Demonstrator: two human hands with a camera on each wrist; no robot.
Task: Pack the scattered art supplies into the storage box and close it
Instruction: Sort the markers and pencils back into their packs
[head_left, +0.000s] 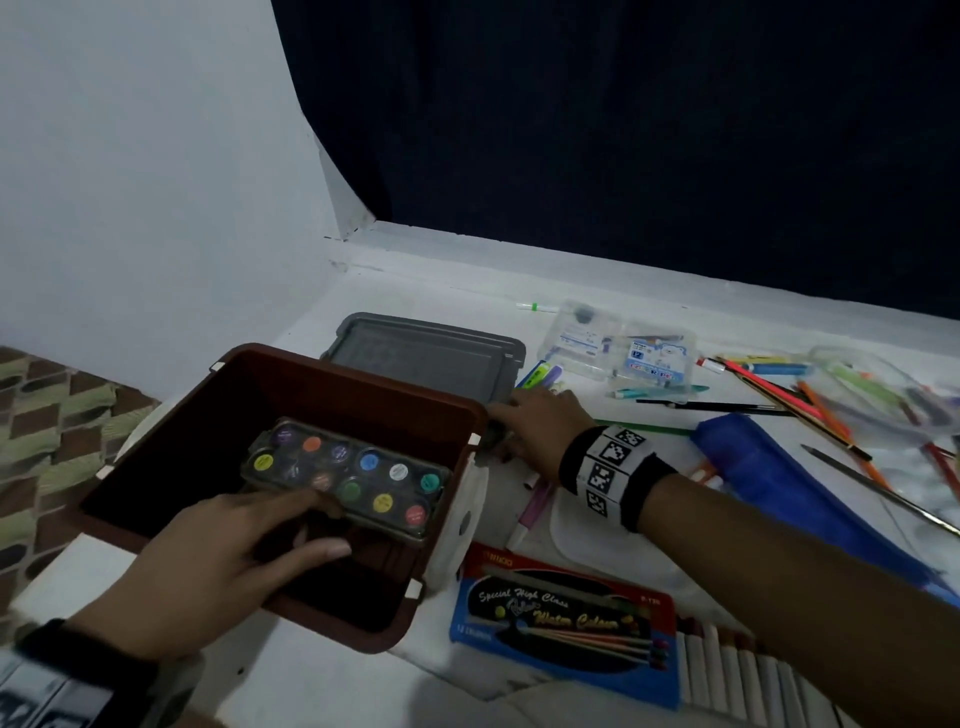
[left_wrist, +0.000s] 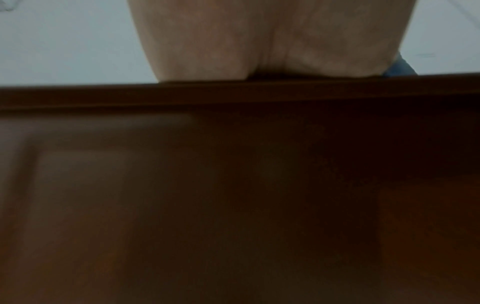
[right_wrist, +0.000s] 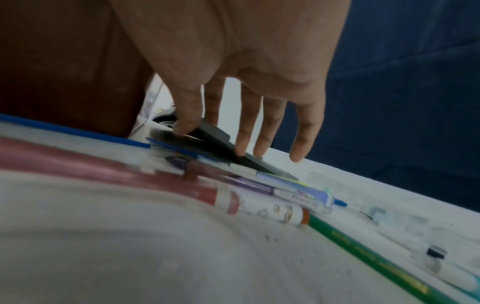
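The brown storage box (head_left: 260, 384) stands open at the table's left. Inside it, a clear-cased paint palette (head_left: 358, 480) with coloured pots sits tilted. My left hand (head_left: 327, 525) holds its near edge, fingers on top and thumb below. In the left wrist view only my palm (left_wrist: 272, 41) shows, above the box's brown wall (left_wrist: 233, 96). The grey lid (head_left: 426, 353) lies behind the box on the right. My right hand (head_left: 511, 415) reaches to the lid's near corner. In the right wrist view my right hand (right_wrist: 213, 139) has straight fingers, with the thumb and fingertips touching the lid (right_wrist: 221, 142).
A blue and red watercolour box (head_left: 566, 618) lies in front of the storage box, with white sticks (head_left: 737, 670) beside it. Markers (right_wrist: 272, 209), a green pencil (right_wrist: 363, 251), a blue pouch (head_left: 769, 467), clear cases (head_left: 623, 343) and loose pencils (head_left: 810, 400) cover the right side. Wall at left.
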